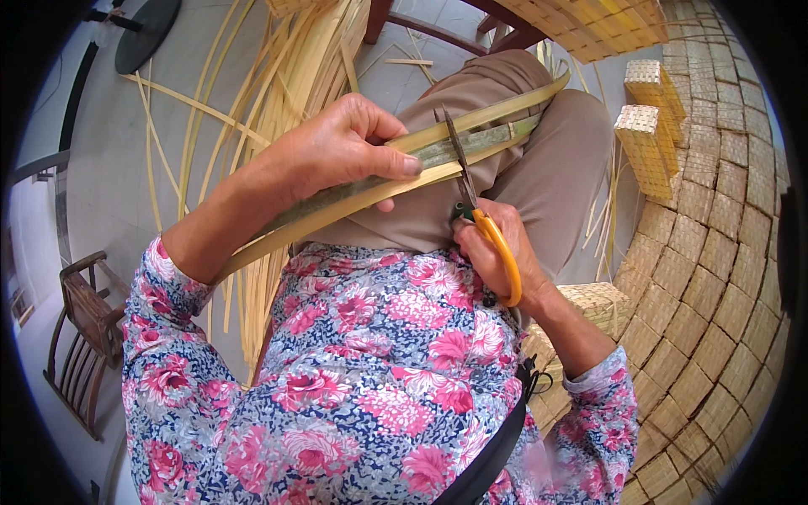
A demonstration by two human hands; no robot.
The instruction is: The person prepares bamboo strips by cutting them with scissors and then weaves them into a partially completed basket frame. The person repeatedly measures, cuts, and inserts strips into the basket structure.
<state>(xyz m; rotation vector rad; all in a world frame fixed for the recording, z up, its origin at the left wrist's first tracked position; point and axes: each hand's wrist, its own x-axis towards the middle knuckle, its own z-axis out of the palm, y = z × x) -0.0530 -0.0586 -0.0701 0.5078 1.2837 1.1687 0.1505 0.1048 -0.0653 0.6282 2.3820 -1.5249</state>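
Observation:
My left hand [358, 147] pinches several flat bamboo strips [353, 204] between thumb and fingers above my lap. Greenish and pale yellow sides of the strips show, and they slant from my left forearm up toward my knees. In my right hand [501, 244] is a pair of scissors [498, 244] with an orange-yellow handle loop. Its dark blades point away from me and stand apart, crossing the strips just right of my left thumb. Part of the other handle is hidden by my fingers.
Long loose bamboo strips [278, 93] lie in a heap at the left of my legs. Stacked woven blocks [707, 261] fill the right side. Small woven boxes [644, 139] stand beside my knee. A wooden chair [84, 337] is at far left, a dark round base [147, 34] above it.

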